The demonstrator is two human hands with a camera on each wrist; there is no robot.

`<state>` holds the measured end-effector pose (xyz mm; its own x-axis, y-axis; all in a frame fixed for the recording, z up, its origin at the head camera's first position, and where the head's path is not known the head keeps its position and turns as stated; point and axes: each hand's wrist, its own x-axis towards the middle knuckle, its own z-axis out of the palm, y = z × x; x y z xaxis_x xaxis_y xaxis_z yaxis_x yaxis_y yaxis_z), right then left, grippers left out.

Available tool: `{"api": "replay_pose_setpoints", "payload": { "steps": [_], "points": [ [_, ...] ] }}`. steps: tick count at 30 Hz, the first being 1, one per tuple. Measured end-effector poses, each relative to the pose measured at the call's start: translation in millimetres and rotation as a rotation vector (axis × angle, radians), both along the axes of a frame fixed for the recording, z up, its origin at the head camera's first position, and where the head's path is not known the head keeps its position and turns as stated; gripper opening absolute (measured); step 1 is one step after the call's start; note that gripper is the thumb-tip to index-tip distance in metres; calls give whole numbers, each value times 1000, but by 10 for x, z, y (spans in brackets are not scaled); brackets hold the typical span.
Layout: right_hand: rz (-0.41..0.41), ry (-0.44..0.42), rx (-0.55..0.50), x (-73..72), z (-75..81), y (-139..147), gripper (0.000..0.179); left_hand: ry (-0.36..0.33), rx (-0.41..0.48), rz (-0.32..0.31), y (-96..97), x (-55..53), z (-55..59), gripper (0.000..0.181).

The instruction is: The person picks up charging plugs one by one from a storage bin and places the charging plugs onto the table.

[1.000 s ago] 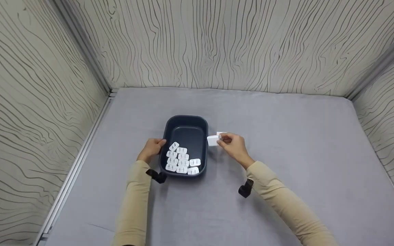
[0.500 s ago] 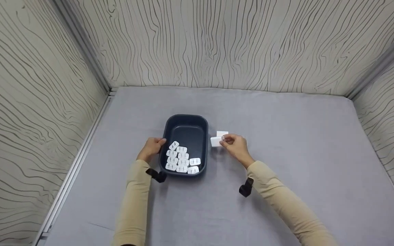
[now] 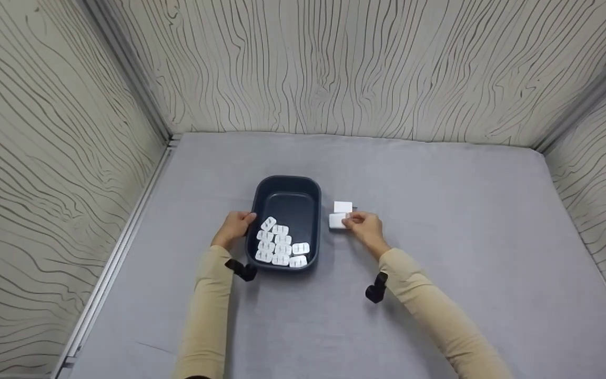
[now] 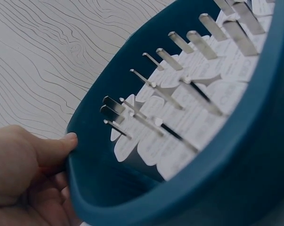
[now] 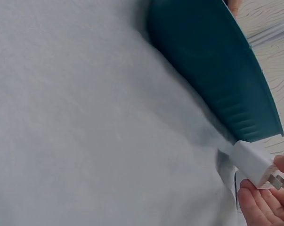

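Observation:
A dark blue bin (image 3: 303, 181) stands on the table, its left rim pinched between the thumb and fingers of my left hand (image 3: 233, 229). Several white plug-in chargers (image 3: 282, 250) stand in its near part, flat metal prongs (image 4: 203, 44) pointing up in the left wrist view. Just right of the bin, my right hand (image 3: 367, 230) pinches another white charger (image 5: 252, 162) by its prong end, with the prongs pointing towards the hand. One more white charger (image 3: 343, 206) lies on the table right behind the held one.
Grey cloth (image 3: 440, 210) covers the table. Wood-grain patterned panels (image 3: 324, 68) rise at the back and both sides, with a metal rail (image 3: 119, 247) along the left edge. Each forearm wears a black wrist camera (image 3: 375, 289).
My right hand has drawn the held charger right and slightly nearer, away from the bin's rim. The charger behind it is now more exposed. My left hand stays on the bin.

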<state>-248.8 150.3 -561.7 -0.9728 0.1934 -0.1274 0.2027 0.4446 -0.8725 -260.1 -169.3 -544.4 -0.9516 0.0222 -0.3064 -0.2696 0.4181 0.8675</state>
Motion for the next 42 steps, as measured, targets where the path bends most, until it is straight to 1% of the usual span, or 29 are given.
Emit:
{"api": "replay_pose_setpoints", "payload": {
  "steps": [2,4,8,15,19,25,28,32,33,35,39,40,42],
  "points": [
    [-18,-32,-44,-13,-13,10,27,4,13,-2,-2,12,15,35],
    [-35,-57,-83,-27,-26,19,28,7,21,-6,-12,5,1,33],
    [-62,-102,-146,-49,-60,29,28,-5,27,12,-5,7,3,30],
    [-87,-154,-215,-74,-77,31,30,-11,35,15,7,9,-4,32],
    [-85,-172,-236,-80,-83,57,31,-7,34,14,14,12,-3,35],
    [-79,-191,-191,-88,-102,132,31,-8,20,13,9,10,5,42],
    [-89,-200,-163,-90,-96,152,30,-16,29,16,5,13,-1,43],
    [-93,-194,-149,-94,-100,151,28,-21,72,13,-19,21,-8,38],
    [-88,-187,-147,-93,-102,150,28,-1,100,-5,-33,20,-26,37],
    [-81,-169,-137,-90,-107,141,27,2,106,-5,-43,17,-29,36],
    [-65,-141,-103,-86,-107,129,26,-4,95,5,-29,11,-39,32],
    [-65,-141,-94,-87,-106,126,26,-26,70,21,-15,14,-18,31],
    [-65,-142,-76,-89,-102,125,26,-25,62,21,-3,20,-9,30]
  ]
}}
